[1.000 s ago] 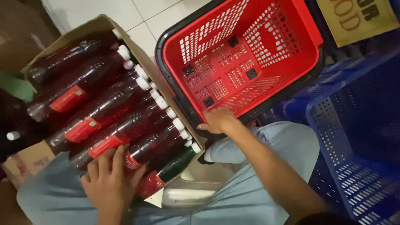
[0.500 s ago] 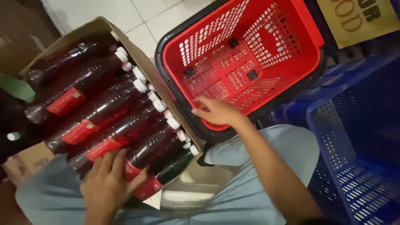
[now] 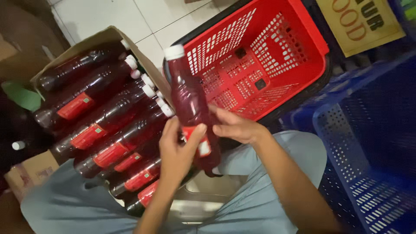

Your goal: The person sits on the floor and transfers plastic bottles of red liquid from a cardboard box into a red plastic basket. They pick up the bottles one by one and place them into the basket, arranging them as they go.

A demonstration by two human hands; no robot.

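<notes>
Red-liquid bottle [image 3: 190, 102] being gripped near upright, white cap topmost.
Left hand [image 3: 177, 149] and right hand [image 3: 234, 125] are both clasping its labelled lower body, long axis tilting slightly left, beside the cardboard box [image 3: 104, 37] edge.

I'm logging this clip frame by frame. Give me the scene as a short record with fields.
left hand: grips the raised bottle at its label
right hand: touches the same bottle's side
raised bottle: dark red liquid, white cap, lifted clear of the box
cardboard box: rows of matching bottles lying down
red basket: tilted, nothing visible inside
blue crate: at right
</notes>
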